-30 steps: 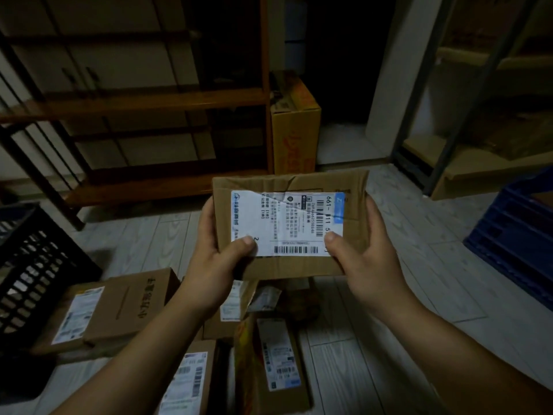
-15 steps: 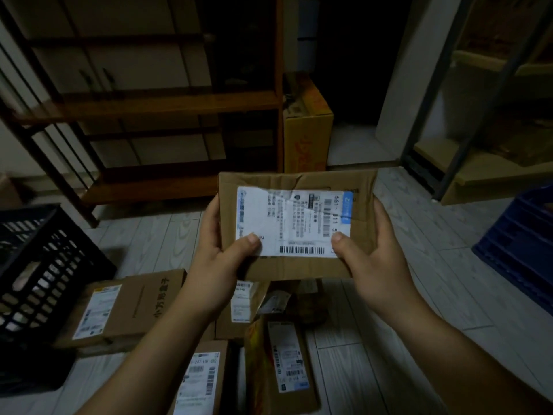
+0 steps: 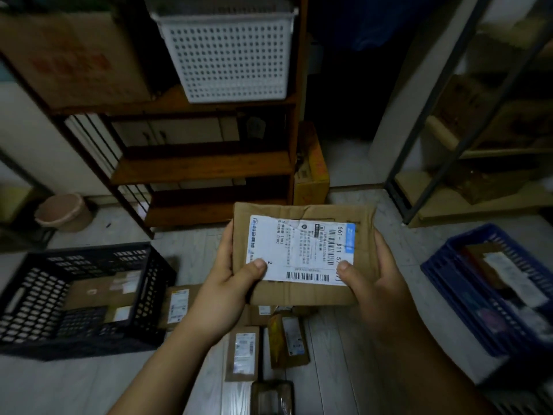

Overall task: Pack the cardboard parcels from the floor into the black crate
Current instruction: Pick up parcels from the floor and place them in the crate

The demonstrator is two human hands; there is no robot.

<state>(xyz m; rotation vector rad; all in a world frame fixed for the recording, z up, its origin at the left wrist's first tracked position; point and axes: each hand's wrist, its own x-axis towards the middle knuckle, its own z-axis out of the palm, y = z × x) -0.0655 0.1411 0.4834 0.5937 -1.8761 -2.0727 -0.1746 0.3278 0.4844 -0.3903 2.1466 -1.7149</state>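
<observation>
Fingers [image 3: 223, 253] of both hands clamped on one cardboard parcel [image 3: 302, 295], thumbs pinning its label.
Printed between thumbs: "661-", "2", barcodes; remaining text unreadable.

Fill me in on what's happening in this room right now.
A person is holding a flat brown cardboard parcel with a white shipping label up in front of them, the left hand and the right hand each gripping one side with a thumb pressed on the label. The black plastic lattice crate sits on the floor to their left with a few parcels already inside. Several more small cardboard parcels lie on the pale floor below the hands, not yet packed. A blue plastic crate stands to the right.
</observation>
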